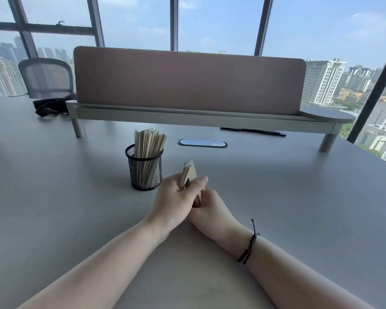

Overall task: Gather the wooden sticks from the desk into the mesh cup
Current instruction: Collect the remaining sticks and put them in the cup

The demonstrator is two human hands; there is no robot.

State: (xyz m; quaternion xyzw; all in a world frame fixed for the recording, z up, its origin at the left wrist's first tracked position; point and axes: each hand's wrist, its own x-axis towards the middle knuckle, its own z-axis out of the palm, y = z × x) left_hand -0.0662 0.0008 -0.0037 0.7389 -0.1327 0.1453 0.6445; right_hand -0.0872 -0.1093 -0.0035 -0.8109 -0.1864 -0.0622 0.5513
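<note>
A black mesh cup [144, 170] stands on the grey desk [54, 197], with several wooden sticks [149, 141] upright in it. Just right of the cup, both my hands meet around a bundle of wooden sticks [189, 171] whose tops stick up between them. My left hand [176, 197] wraps the bundle from the left with the thumb across it. My right hand [212, 208] grips the lower end, which is hidden behind the fingers. A black cord bracelet sits on my right wrist.
A raised shelf with a pink-brown privacy screen [187, 81] spans the desk behind the cup. An oval cable grommet [202, 143] lies under it, a black pen [253, 131] to its right. A dark bundle [50, 107] and a mesh chair [47, 76] sit far left.
</note>
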